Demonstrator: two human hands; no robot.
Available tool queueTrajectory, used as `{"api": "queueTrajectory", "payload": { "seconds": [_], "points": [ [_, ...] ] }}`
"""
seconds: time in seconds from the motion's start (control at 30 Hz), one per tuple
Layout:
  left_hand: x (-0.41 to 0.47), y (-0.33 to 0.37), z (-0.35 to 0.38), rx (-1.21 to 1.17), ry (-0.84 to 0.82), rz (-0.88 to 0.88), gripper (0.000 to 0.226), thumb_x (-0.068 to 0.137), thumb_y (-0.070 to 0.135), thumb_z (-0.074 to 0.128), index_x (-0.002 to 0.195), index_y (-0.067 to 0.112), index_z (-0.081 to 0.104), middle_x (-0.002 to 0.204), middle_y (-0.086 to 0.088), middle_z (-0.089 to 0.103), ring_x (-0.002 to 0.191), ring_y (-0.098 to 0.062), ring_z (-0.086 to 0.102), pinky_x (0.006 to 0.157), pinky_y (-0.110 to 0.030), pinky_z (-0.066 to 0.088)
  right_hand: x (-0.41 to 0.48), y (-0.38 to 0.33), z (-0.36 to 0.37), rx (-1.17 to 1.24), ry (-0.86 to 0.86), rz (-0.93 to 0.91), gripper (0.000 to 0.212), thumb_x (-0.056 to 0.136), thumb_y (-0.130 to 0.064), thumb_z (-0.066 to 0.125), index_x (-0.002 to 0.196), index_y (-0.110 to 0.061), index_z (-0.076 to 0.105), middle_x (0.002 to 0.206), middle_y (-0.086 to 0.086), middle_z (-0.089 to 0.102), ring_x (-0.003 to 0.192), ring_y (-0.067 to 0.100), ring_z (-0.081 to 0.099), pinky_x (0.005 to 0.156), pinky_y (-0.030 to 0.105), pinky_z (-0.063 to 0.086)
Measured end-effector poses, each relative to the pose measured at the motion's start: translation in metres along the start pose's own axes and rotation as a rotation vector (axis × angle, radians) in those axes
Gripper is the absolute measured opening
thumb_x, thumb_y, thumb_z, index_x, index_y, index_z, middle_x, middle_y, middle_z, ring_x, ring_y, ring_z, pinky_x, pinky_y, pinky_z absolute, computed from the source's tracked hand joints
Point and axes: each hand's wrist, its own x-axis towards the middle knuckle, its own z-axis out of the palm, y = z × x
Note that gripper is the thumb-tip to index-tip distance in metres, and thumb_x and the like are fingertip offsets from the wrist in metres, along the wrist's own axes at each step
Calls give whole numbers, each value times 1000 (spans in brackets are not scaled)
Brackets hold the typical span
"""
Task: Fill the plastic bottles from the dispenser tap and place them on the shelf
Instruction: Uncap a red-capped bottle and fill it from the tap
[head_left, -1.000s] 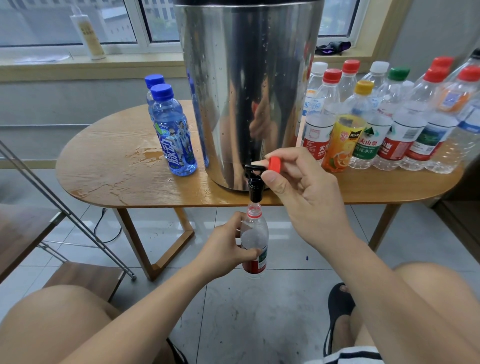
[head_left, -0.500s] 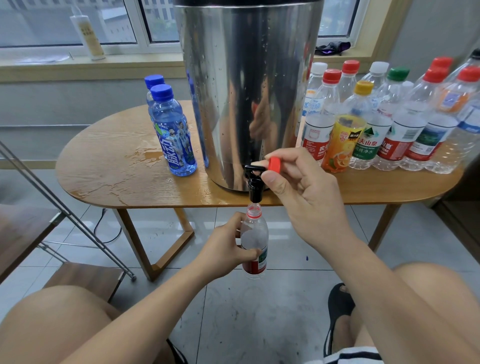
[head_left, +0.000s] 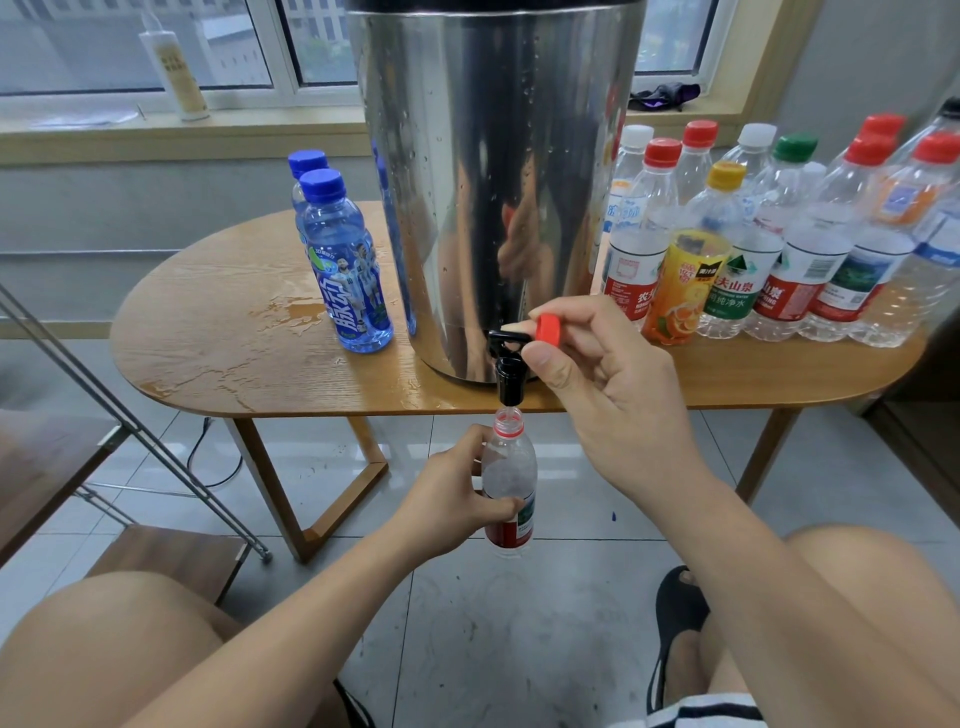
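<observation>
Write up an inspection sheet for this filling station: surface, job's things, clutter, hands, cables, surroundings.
Surface: wooden table, with wet patches on its left part.
Job's things: steel dispenser on the table, with its black tap over the edge; uncapped bottle mouth-up under the spout; capped bottles clustered on the right; two blue bottles on the left; shelf at far left.
Clutter: nothing seen.
Hands: left hand grips the uncapped bottle; right hand pinches a red cap, with a fingertip on the tap lever.
Cables: black cable on the floor under the table.
Surroundings: tiled floor; window sill with a white bottle and a dark item.
</observation>
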Motion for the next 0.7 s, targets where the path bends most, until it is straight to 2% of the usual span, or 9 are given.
{"api": "queueTrajectory", "payload": {
  "seconds": [0.2,0.3,0.43,0.57,0.7],
  "points": [
    [1,-1,1,7,-2,0,63,83,31,90,131,39,50,134,11,70,122,-10,65,81,-17,60,0,0,0,-2,-1,-1,36,104,-39,66,134,-20,63,118,-9,78,117,13,72,97,31,60],
    [1,-2,1,10,-5,1,64,83,32,90,131,40,50,135,11,69,124,-11,65,87,-25,63,0,0,0,1,1,0,36,103,-40,67,133,-20,63,118,-9,78,117,13,72,97,30,60],
    [2,-1,1,6,-6,-6,64,82,32,90,130,41,49,136,12,69,126,-13,65,88,-27,64,0,-1,0,20,4,-1,33,104,-36,68,133,-19,63,116,-9,78,116,13,72,95,26,59],
    [1,0,0,7,-9,-11,64,83,31,90,131,42,49,137,12,68,124,-9,64,76,-13,57,0,0,0,21,3,-10,33,105,-35,68,133,-18,63,116,-9,78,116,14,73,95,26,58],
    [1,0,0,5,-5,-12,65,83,32,90,132,41,49,136,12,68,122,-8,64,72,-11,57,0,0,0,23,2,-12,33,104,-35,67,132,-18,63,115,-10,78,115,13,73,95,24,58]
  ]
}}
